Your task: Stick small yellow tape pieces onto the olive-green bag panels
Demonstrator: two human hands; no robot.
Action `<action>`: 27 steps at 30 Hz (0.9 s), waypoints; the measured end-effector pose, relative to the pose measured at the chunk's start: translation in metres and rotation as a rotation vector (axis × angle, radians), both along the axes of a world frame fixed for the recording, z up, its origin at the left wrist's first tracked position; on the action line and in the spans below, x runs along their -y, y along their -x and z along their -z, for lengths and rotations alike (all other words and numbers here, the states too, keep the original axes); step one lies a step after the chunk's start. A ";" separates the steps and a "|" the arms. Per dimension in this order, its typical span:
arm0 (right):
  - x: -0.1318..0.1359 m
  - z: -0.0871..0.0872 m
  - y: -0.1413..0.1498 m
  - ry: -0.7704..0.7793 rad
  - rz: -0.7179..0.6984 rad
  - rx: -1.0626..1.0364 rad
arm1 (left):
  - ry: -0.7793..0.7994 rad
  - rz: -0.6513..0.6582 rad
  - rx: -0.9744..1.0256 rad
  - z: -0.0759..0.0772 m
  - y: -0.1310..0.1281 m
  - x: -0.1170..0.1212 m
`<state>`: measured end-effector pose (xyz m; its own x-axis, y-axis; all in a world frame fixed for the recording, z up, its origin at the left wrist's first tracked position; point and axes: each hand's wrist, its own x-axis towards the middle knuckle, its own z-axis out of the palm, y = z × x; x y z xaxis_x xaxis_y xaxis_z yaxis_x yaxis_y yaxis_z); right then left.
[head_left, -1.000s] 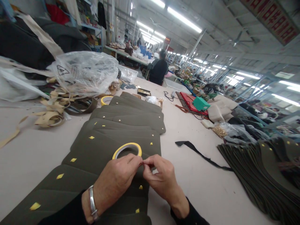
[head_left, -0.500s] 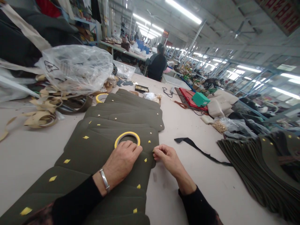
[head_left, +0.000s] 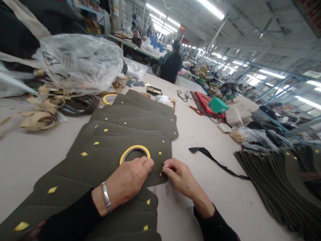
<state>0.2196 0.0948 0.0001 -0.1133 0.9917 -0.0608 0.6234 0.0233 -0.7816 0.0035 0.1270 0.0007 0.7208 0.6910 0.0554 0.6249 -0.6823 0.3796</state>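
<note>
My left hand is closed on the lower edge of a roll of yellow tape, with the palm low over the overlapping dark olive panels. At the right edge of one panel, my right hand pinches a small yellow piece of tape between thumb and finger. Just below those fingertips shows a small metal stud. Yellow tape bits, such as this one, mark the nearer panels. Panels farther off show bare metal studs.
A second yellow tape roll lies by the far panels. At left are a clear plastic bag and tan strips. On the right lie a black strip and a stack of olive panels. A person sits beyond.
My left hand has moved slightly left and down. A panel under it has shifted forward, leaving a gap to the nearer ones. A stud now shows by my right fingertips.
</note>
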 end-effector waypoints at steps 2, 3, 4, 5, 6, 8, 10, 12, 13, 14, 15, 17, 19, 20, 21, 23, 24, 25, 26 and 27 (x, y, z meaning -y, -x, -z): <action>0.007 -0.002 0.003 -0.080 -0.068 0.046 | -0.024 0.013 -0.031 0.001 0.000 0.001; 0.009 -0.002 0.005 -0.106 -0.093 0.066 | -0.037 0.017 -0.040 0.002 0.001 0.001; 0.012 -0.001 0.006 -0.124 -0.105 0.083 | -0.050 0.017 -0.044 0.003 0.001 0.001; 0.014 0.000 0.007 -0.139 -0.109 0.099 | -0.061 0.016 -0.047 0.004 0.000 0.001; 0.015 0.001 0.008 -0.152 -0.109 0.113 | -0.072 0.013 -0.049 0.005 0.000 0.001; 0.016 0.004 0.010 -0.183 -0.106 0.144 | -0.087 0.006 -0.055 0.007 0.001 0.000; 0.016 0.007 0.013 -0.220 -0.104 0.177 | -0.086 0.002 -0.054 0.009 0.001 0.000; 0.015 0.010 0.016 -0.260 -0.100 0.206 | -0.076 0.002 -0.047 0.009 0.001 0.000; 0.014 0.011 0.018 -0.274 -0.096 0.219 | -0.071 0.001 -0.046 0.010 0.001 0.000; 0.014 0.012 0.019 -0.284 -0.094 0.232 | -0.068 0.000 -0.047 0.010 0.002 0.001; 0.014 0.013 0.020 -0.289 -0.096 0.244 | -0.065 -0.001 -0.050 0.010 0.002 0.001; 0.015 0.016 0.020 -0.295 -0.099 0.252 | -0.064 -0.002 -0.057 0.010 0.001 0.001; 0.016 0.017 0.016 -0.298 -0.088 0.229 | -0.064 -0.003 -0.063 0.009 0.001 0.000; 0.016 0.017 0.013 -0.304 -0.076 0.206 | -0.064 -0.003 -0.064 0.009 0.001 0.000; 0.017 0.016 0.009 -0.316 -0.061 0.180 | -0.065 -0.002 -0.063 0.009 0.001 0.000; 0.018 0.012 0.000 -0.366 -0.066 0.161 | -0.067 -0.001 -0.058 0.008 0.001 0.000; 0.018 0.008 -0.004 -0.399 -0.100 0.184 | -0.066 -0.001 -0.056 0.008 0.002 0.000; 0.019 0.005 -0.007 -0.430 -0.158 0.231 | -0.065 -0.001 -0.053 0.008 0.002 -0.001; 0.019 0.002 -0.009 -0.454 -0.234 0.300 | -0.063 -0.001 -0.049 0.009 0.002 -0.001; 0.019 -0.001 -0.009 -0.474 -0.318 0.379 | -0.062 -0.002 -0.045 0.009 0.002 -0.001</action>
<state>0.2286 0.0760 0.0010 -0.4598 0.8432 0.2786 0.7585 0.5360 -0.3707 0.0013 0.1279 -0.0083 0.7221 0.6886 0.0656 0.6416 -0.7022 0.3086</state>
